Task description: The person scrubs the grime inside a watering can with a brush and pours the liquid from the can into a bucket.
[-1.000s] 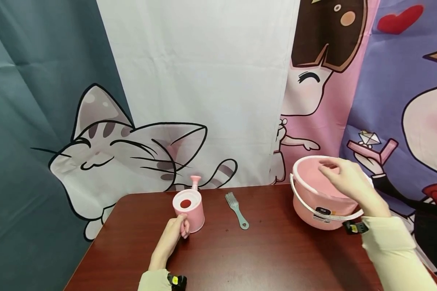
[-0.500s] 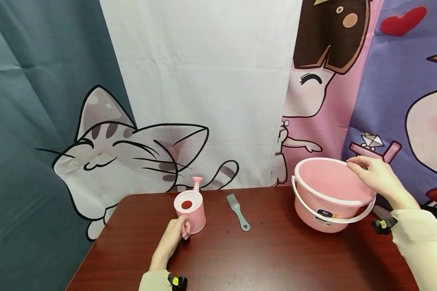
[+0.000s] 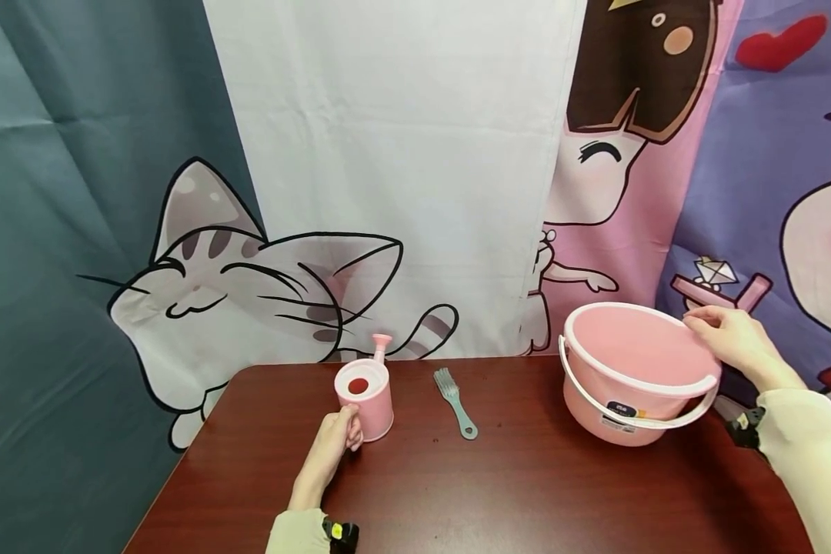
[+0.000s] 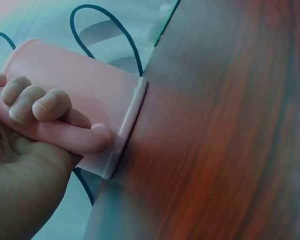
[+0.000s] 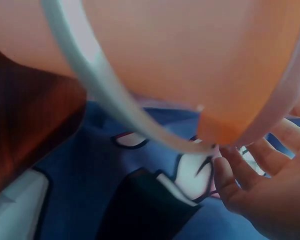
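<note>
My left hand (image 3: 337,431) grips the handle (image 4: 65,135) of a small pink toy watering can (image 3: 374,412), fingers curled round it. The can stands upright on the table, with a round hole in its top and its spout pointing away. At the right, my right hand (image 3: 741,346) holds the far right rim of a pink bucket (image 3: 616,385). In the right wrist view its fingers (image 5: 240,167) lie along the outside, just under the rim, beside the end of the bucket's white handle (image 5: 110,90). The bucket's handle hangs down in front.
A grey-green toy fork (image 3: 455,404) lies between the can and the bucket, tines toward the back. The brown table (image 3: 512,492) ends at a cloth backdrop (image 3: 402,192) with cartoon prints. The bucket stands near the table's right side.
My right hand has moved right, from over the bucket's opening to its far right rim, and lowered onto it. The left hand stays on the watering can's handle.
</note>
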The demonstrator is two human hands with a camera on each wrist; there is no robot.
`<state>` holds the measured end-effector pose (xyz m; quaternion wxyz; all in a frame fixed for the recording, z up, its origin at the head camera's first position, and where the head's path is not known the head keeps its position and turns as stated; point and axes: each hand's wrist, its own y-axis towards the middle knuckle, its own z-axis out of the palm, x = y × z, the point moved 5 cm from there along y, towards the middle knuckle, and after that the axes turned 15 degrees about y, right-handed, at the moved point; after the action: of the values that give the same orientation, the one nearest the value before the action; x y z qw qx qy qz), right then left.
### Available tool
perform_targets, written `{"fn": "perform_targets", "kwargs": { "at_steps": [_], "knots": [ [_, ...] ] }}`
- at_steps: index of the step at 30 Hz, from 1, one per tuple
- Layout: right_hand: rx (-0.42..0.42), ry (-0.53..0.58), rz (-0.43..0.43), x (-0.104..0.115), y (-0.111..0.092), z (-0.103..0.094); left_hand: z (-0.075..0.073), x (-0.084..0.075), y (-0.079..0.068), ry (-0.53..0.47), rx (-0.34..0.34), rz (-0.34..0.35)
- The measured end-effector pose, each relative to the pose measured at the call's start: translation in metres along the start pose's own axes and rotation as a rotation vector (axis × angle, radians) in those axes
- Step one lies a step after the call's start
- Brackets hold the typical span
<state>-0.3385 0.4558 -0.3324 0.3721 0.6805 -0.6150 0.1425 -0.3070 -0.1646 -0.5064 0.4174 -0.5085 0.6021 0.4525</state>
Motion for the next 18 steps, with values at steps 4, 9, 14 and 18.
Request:
{"fn": "perform_targets", "kwargs": {
  "at_steps": [4, 9, 14, 18],
  "knots": [
    [0.014, 0.019, 0.06, -0.02, -0.003, -0.002, 0.003, -0.002, 0.003, 0.019, -0.01, 0.0],
    [0.047, 0.013, 0.096, -0.035, -0.004, -0.003, 0.009, -0.009, 0.008, 0.026, -0.016, 0.017],
    [0.091, -0.008, 0.155, -0.047, -0.005, -0.005, 0.02, -0.017, 0.012, 0.006, -0.001, 0.035],
    [0.093, -0.009, 0.197, -0.053, -0.006, -0.008, 0.027, -0.027, 0.015, 0.022, 0.038, 0.039]
  ]
}}
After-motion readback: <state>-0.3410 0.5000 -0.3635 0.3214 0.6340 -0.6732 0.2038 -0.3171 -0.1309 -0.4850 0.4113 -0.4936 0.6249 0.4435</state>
